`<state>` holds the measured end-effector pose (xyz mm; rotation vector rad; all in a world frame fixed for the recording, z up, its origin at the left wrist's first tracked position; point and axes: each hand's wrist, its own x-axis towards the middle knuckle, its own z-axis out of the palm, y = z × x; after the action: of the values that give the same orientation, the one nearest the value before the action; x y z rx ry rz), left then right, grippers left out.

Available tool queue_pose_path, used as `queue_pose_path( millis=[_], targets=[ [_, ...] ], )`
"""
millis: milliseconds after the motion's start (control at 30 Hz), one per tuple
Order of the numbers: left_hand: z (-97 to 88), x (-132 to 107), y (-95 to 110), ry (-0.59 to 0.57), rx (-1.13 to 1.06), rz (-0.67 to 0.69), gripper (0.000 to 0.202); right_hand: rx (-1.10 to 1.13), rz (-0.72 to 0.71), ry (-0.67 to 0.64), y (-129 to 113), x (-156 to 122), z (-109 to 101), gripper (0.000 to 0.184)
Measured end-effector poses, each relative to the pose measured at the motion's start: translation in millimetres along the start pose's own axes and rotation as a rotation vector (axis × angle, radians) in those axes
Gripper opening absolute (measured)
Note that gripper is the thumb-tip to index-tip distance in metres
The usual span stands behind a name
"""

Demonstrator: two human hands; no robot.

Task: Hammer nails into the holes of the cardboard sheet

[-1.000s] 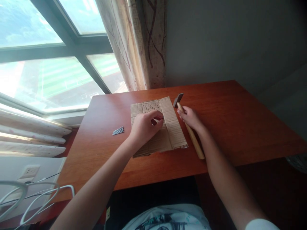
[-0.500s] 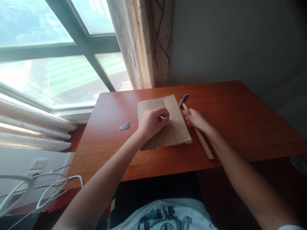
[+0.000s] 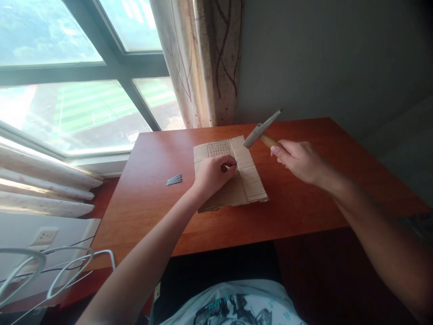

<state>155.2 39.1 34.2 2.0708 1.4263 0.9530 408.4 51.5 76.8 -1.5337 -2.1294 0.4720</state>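
Note:
A flattened piece of cardboard (image 3: 248, 183) lies on the red-brown wooden table (image 3: 304, 207), with a grid of small dark dots near its far edge. My left hand (image 3: 211, 174) rests on the cardboard and pinches a small nail (image 3: 232, 166) upright against it. My right hand (image 3: 299, 160) is closed round the wooden handle of a hammer (image 3: 262, 129), held in the air just right of the cardboard with its metal head pointing toward the wall.
A small bundle of loose nails (image 3: 174, 179) lies on the table left of the cardboard. A window and patterned curtain (image 3: 216, 63) stand behind. White cables (image 3: 50, 271) and a wall socket (image 3: 43, 235) are at the lower left.
My right hand took hold of the hammer that lay on the table and lifted it into the air. My left hand stayed on the cardboard with the nail.

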Motion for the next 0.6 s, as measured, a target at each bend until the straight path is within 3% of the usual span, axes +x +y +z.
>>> queue_pose_path(
  millis=[133,233,600],
  targets=[
    [0.6,1,-1,-0.003,0.005,0.003,0.011,-0.162,-0.088,-0.116,-30,-5,-15,0.039],
    [1.4,1,-2,0.005,0.004,0.0,0.012,-0.185,-0.107,-0.093,-42,-7,-16,0.038],
    [-0.5,0,3,0.001,0.034,0.0,0.011,-0.193,-0.149,-0.053,-46,-15,-14,0.038]
  ],
)
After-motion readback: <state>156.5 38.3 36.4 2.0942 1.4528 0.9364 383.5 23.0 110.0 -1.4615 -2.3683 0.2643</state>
